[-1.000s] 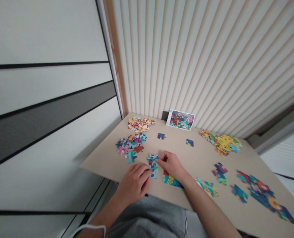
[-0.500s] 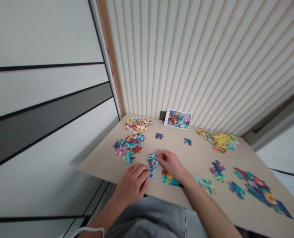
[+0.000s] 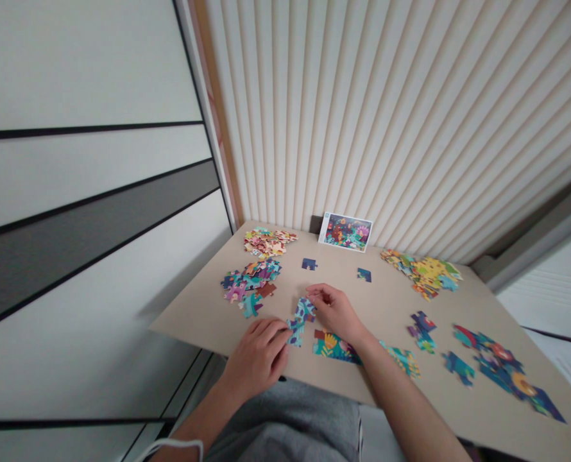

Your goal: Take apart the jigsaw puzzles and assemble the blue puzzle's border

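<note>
My right hand (image 3: pixel 336 311) pinches the right edge of a light-blue and purple jigsaw puzzle piece (image 3: pixel 305 308), which sits at a slant. Just below it, a second light-blue puzzle piece (image 3: pixel 296 333) lies on the table, its left edge under the bent, closed fingers of my left hand (image 3: pixel 261 353). The two pieces touch or overlap at a corner; whether they interlock I cannot tell. A joined strip with yellow and pink plants (image 3: pixel 331 346) lies to the right, partly covered by my right forearm.
Heaped pieces (image 3: pixel 251 279) lie left, with paler pieces (image 3: pixel 269 242) behind. A picture card (image 3: pixel 347 231) leans at the back between single blue pieces' far sides. Yellow pieces (image 3: pixel 427 273) lie back right, joined dark sections (image 3: pixel 502 366) at right. A pleated blind (image 3: pixel 338 115) borders the table.
My right hand has shifted slightly right and away from me, turning the upper puzzle piece out of line with the lower one. My left hand has stayed in place.
</note>
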Available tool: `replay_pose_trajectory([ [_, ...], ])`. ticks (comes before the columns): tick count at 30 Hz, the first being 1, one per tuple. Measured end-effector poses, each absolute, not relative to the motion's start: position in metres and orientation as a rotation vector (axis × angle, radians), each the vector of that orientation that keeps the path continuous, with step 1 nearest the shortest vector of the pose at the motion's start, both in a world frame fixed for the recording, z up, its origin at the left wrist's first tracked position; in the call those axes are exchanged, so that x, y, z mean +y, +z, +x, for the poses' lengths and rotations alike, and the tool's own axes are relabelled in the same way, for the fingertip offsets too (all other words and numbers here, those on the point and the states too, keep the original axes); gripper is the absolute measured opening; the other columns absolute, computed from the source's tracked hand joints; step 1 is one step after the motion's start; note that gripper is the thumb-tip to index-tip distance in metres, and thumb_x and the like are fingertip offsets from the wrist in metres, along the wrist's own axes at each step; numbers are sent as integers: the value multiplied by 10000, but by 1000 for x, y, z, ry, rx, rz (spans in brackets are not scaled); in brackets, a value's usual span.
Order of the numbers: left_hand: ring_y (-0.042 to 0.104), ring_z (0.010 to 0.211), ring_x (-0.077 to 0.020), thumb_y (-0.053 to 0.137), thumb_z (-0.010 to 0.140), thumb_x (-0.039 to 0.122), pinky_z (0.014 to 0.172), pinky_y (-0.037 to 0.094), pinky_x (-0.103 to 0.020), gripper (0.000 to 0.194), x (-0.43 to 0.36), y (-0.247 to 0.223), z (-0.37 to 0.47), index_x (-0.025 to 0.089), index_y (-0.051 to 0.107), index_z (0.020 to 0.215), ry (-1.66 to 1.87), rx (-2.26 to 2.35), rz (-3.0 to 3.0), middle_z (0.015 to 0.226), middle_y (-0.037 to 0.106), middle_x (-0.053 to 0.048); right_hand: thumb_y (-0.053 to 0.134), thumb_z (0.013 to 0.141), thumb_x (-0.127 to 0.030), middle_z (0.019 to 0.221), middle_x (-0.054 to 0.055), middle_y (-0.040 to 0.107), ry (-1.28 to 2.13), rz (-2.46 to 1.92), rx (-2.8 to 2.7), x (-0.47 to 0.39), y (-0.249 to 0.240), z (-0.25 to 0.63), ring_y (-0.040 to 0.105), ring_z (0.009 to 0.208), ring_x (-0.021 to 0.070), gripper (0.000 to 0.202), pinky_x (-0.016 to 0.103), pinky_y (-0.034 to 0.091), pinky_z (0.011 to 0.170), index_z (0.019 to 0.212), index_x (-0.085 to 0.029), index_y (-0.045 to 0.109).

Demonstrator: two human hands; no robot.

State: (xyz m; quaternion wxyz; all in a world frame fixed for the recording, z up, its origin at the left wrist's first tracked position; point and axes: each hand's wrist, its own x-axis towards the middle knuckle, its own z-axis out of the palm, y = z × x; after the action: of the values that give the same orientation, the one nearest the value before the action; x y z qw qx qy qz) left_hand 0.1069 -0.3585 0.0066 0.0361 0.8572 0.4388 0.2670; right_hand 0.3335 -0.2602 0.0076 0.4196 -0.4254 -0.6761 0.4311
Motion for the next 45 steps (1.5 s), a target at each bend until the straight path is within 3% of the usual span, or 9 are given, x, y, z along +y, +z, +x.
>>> replay_pose_trajectory([
  [12, 569, 1118, -257, 532, 906, 167, 1014, 455, -462, 305, -358, 5, 106, 230, 637, 1187, 789, 1347, 2627, 1159, 638, -84, 670, 887, -417, 828, 25, 713, 1267, -1024, -1766, -260, 9, 338, 609, 705, 144, 301, 261, 472, 670, 1063, -175, 702],
  [25, 578, 1112, -256, 521, 906, 161, 1011, 466, -467, 325, -358, 6, 107, 226, 639, 1202, 807, 1347, 2637, 1151, 637, -91, 630, 904, -392, 845, 33, 733, 1212, -1072, -1803, -264, 19, 338, 634, 711, 147, 291, 261, 498, 677, 1081, -173, 704],
  [33, 571, 1107, -261, 520, 909, 157, 1009, 460, -468, 303, -358, 7, 107, 219, 637, 1182, 793, 1353, 2642, 1150, 635, -96, 629, 892, -371, 832, 19, 701, 1233, -1082, -1849, -266, 23, 339, 535, 615, 105, 281, 217, 423, 574, 1067, -170, 718],
  [37, 569, 1113, -263, 519, 914, 161, 1007, 458, -467, 303, -359, 7, 107, 222, 635, 1187, 786, 1357, 2639, 1155, 633, -94, 604, 866, -294, 918, 11, 667, 1276, -1065, -1802, -268, 26, 341, 490, 580, 76, 356, 191, 384, 516, 1197, -184, 673],
  [41, 576, 1105, -257, 533, 908, 161, 1005, 461, -461, 302, -359, 7, 106, 222, 638, 1184, 787, 1367, 2640, 1147, 637, -89, 562, 803, -168, 935, -12, 585, 1289, -1075, -1795, -268, 27, 345, 434, 555, 52, 556, 169, 338, 479, 1355, -227, 593],
  [45, 578, 1104, -260, 526, 912, 162, 999, 464, -463, 305, -359, 7, 106, 224, 637, 1189, 794, 1363, 2642, 1151, 638, -92, 529, 752, -72, 830, -18, 522, 1132, -1093, -1930, -264, 22, 348, 469, 654, 86, 593, 183, 400, 579, 1306, -235, 666],
])
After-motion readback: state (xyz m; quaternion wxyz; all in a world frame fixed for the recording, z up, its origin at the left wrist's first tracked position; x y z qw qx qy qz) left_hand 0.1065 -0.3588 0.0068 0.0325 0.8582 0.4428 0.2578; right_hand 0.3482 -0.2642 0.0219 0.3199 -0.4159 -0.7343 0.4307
